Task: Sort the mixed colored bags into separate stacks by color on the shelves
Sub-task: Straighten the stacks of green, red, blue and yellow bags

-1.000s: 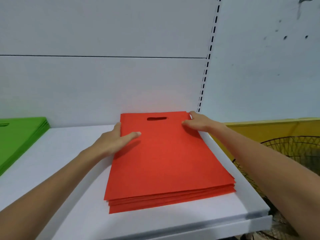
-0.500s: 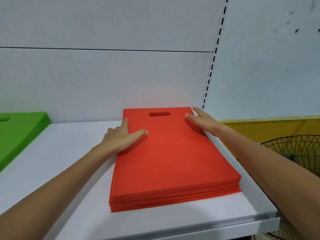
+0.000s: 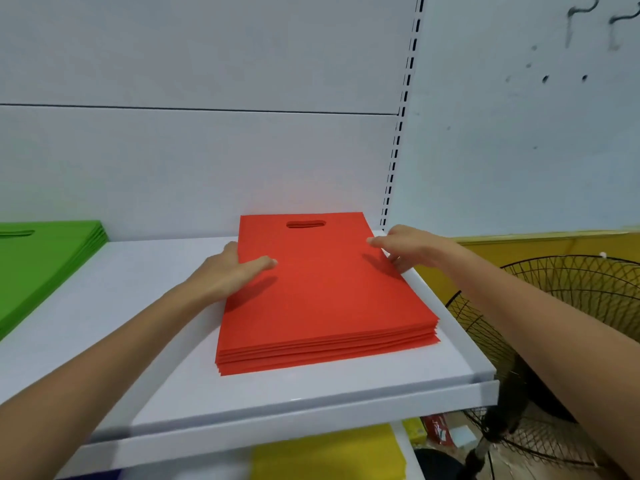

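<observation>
A stack of red bags (image 3: 322, 292) with a cut-out handle lies flat on the white shelf (image 3: 145, 306), its far end against the back wall. My left hand (image 3: 232, 268) rests against the stack's left edge, thumb lying on the top bag. My right hand (image 3: 405, 247) hovers at the stack's right edge with fingers extended over the top bag. A stack of green bags (image 3: 38, 258) sits at the left end of the same shelf. Yellow bags (image 3: 325, 459) show on the shelf below.
A slotted upright (image 3: 401, 133) marks the shelf's right end beside a pale wall. To the right and lower stands a black wire-cage fan (image 3: 554, 341) before a yellow board (image 3: 540, 251). Small packages lie on the floor by the fan.
The view has shifted so the shelf below shows. My right hand has drawn back to the stack's right edge. My left hand stays at the left edge.
</observation>
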Demonstrator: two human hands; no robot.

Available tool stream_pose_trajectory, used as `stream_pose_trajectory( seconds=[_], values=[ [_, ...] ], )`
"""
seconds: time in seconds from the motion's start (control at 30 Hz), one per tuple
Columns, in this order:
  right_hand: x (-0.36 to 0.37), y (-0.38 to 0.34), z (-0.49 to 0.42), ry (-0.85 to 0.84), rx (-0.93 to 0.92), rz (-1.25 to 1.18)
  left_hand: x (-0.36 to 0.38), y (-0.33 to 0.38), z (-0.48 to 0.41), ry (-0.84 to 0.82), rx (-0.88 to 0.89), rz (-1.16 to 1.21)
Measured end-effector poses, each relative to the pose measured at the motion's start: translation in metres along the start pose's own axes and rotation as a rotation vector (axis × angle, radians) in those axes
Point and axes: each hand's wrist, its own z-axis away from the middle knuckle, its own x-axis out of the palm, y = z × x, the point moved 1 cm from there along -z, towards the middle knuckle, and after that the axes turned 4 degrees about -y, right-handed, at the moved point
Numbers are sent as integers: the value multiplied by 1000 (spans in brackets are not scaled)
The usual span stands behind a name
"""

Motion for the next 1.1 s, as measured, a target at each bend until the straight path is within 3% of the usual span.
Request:
stream_pose_trajectory(
  seconds=[0.13,0.3,0.43,0.5,0.57,0.63,0.8,1.1],
  values=[
    [3,0,20,9,-61,18,9,4,22,-105,31,-3],
    [-4,13,55,-49,55,340,8,-8,71,82,53,-361],
    [7,16,74,37,-113,558,24,-15,91,23,186,-397],
    [6,21,84,-11,-159,504,26,-16,93,25,184,-407],
    [-2,30,94,-167,-148,354,22,-17,98,18,213,-443],
    [-7,38,105,-246,-145,369,19,-19,106,57,236,-528],
    [-1,54,110,-89,-308,511,23,-23,112,129,244,-479],
    [-3,59,116,-110,-341,479,23,-23,114,192,204,-528]
  ],
)
